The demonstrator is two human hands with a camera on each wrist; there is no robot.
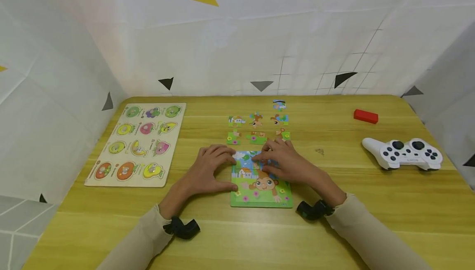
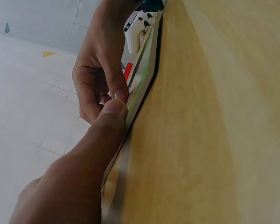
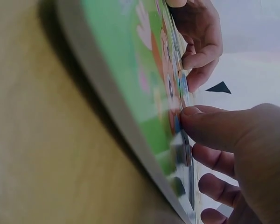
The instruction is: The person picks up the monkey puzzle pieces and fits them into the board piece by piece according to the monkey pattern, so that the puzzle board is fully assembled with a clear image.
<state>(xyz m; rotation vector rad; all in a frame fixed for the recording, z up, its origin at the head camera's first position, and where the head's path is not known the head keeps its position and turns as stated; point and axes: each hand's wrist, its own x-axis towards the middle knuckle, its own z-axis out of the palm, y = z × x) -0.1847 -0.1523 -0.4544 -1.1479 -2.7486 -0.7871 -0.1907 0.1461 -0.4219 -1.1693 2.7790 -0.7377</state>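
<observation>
A square monkey jigsaw puzzle board [image 1: 261, 204] with a green lower rim lies flat before me in the head view. My left hand [image 1: 209, 169] rests along its left side, thumb straight and fingers gently bent, their tips touching the edge. Over the upper right of the board, my right hand [image 1: 283, 160] pinches a small puzzle piece [image 3: 186, 148] between thumb and fingers; its picture is mostly hidden. Several loose pieces lie behind the board, among them a house piece [image 1: 236, 121], a monkey-face piece [image 1: 256, 120] and a blue piece [image 1: 279, 104] farthest back.
At the left lies a wooden fruit puzzle [image 1: 171, 146]. A white game controller [image 1: 402, 154] sits at the right, with a red block [image 1: 365, 116] behind it. A white sheet [image 1: 230, 47] hangs along the table's back edge.
</observation>
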